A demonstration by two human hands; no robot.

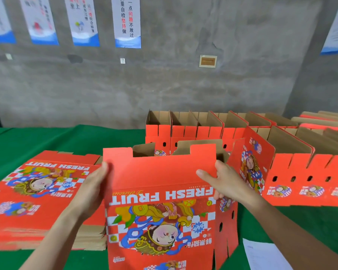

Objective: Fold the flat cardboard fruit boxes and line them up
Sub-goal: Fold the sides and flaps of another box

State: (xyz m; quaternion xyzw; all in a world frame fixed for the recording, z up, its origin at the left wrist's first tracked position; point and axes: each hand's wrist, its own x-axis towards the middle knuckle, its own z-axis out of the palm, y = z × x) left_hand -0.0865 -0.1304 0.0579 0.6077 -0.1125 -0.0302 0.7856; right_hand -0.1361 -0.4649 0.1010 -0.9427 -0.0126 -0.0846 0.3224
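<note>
Red cartoon-printed box [160,174] stands half-open, pinched by left grip [94,190] and right grip [222,180].

Two hands show, the left hand [92,189] and the right hand [222,184], with one half-folded box [160,176] between them. On the counter [66,139] are one stack of flat boxes [37,191] and one white sheet of paper [261,254]. Folded boxes stand in two rows, a back row [183,131] and a front row [300,172]; the number in each is unclear. Five posters [127,22] hang.

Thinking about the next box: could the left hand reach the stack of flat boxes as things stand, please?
Probably yes, once it lets go: the left hand grips the half-folded box, and the flat stack lies right beside it, nothing between.
</note>
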